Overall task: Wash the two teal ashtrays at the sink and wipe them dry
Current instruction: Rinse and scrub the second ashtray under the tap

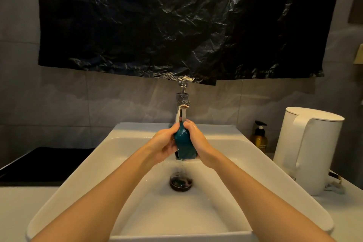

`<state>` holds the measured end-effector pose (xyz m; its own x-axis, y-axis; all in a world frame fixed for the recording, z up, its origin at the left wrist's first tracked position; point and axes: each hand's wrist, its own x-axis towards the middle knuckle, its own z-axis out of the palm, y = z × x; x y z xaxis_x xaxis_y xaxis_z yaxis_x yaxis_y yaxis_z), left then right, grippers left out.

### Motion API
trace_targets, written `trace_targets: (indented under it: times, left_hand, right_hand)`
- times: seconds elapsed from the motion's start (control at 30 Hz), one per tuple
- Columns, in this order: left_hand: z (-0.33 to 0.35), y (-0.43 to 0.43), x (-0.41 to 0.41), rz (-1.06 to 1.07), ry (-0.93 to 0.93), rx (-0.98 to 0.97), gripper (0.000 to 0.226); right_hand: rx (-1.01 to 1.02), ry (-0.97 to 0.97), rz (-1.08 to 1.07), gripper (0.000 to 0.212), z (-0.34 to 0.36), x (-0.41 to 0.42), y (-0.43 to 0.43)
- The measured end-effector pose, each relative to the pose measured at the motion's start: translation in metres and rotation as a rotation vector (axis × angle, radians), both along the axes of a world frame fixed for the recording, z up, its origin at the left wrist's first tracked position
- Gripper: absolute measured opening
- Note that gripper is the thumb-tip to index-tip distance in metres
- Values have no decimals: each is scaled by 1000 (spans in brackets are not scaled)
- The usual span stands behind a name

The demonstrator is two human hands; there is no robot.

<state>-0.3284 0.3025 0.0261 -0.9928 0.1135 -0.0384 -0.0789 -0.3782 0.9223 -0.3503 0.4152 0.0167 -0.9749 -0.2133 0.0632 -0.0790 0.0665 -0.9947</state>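
Note:
A teal ashtray is held on edge under the chrome faucet, with water running onto its top and dripping off its bottom. My left hand grips its left side and my right hand grips its right side, fingers wrapped over the rim. Both hands hover above the white sink basin, over the dark drain. Only one ashtray shows; the second is out of sight.
A white electric kettle stands on the counter at the right, with an amber pump bottle behind it. A black cooktop lies left of the basin. Black plastic sheeting hangs on the wall above the faucet.

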Motion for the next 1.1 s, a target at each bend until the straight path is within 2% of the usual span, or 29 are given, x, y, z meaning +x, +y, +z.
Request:
trace_targets:
  times: [0.07, 0.2, 0.3, 0.47, 0.67, 0.77, 0.87, 0.93, 1.1]
  left_hand:
    - [2, -1, 0, -38, 21, -57, 22]
    - [2, -5, 3, -107, 70, -164, 19]
    - [-2, -6, 4, -189, 146, -309, 25]
    - [-3, -10, 4, -198, 171, -326, 18]
    - [-5, -10, 2, -170, 187, -359, 23]
    - [-4, -10, 1, -162, 199, -376, 26]
    - [-5, -9, 0, -157, 198, -421, 33]
    - [-6, -9, 0, -165, 202, -434, 33]
    - [-4, -13, 1, -185, 237, -393, 33]
  right_hand:
    - [-64, -118, 9, 33, 2, 1, 4]
    - [-51, -317, 69, 45, 5, -1, 14]
    - [-15, -376, 132, 55, 5, -4, 19]
    - [-16, -353, 128, 54, 6, -5, 16]
    - [-58, -250, 146, 40, 2, -7, 14]
    - [-8, -198, 89, 43, 3, -5, 9]
    - [-22, -293, 11, 45, 7, -2, 4]
    - [-46, -306, 35, 44, 6, -2, 6]
    - [-78, -145, 105, 41, 2, -5, 8]
